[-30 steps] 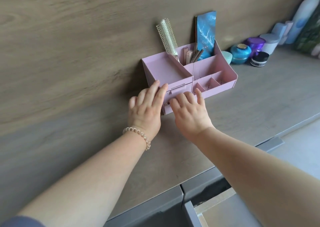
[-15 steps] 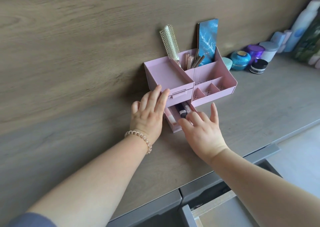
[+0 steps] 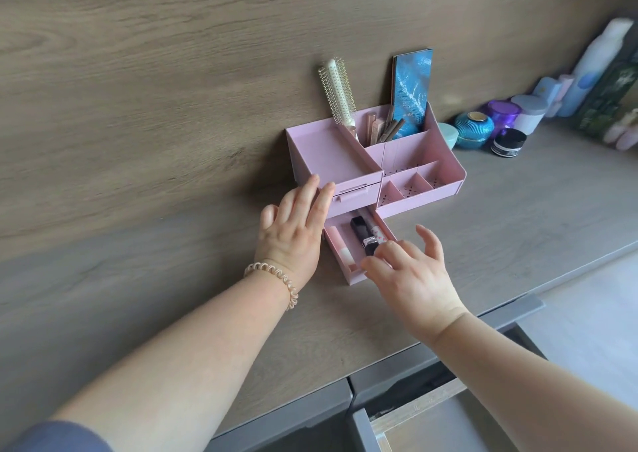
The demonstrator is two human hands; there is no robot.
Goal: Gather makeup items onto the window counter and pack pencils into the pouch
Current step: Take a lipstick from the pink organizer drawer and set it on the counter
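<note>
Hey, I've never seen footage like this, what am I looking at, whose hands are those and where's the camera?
No machine here: these are a person's two bare hands, filmed by a wide-angle camera worn on their head, looking forward and down. On the wooden counter stands a pink organizer holding a hairbrush and a blue case; jars sit to its right. Its bottom drawer is open, showing a black lipstick and pink tubes. The left hand rests with straight fingers against the organizer. The fingers of the right hand reach the lipstick; whether they pinch it is unclear.
</note>
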